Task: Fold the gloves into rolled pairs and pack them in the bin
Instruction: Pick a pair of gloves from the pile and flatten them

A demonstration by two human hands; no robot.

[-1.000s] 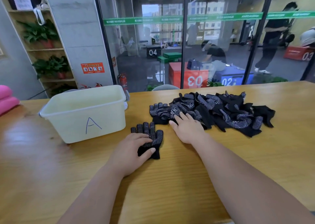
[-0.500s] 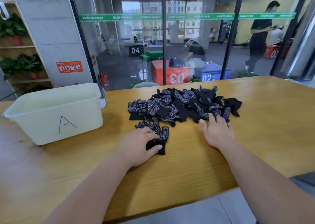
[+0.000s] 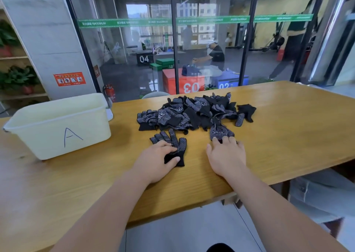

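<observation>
One cream bin (image 3: 57,129) marked A, floor unseen. The left hand (image 3: 155,159) presses one dotted glove (image 3: 176,144) with flat fingers. The right hand (image 3: 227,155) has close-set fingertips on a second glove (image 3: 221,132), with the glove pile (image 3: 192,113) just beyond.

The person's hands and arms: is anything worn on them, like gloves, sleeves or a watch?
Nothing shows. The left hand and right hand are bare, no ring or watch visible; both forearms are sleeveless to the frame's edge.

Bare left hand (image 3: 155,159), bare right hand (image 3: 226,155), bare forearms (image 3: 107,209)
</observation>
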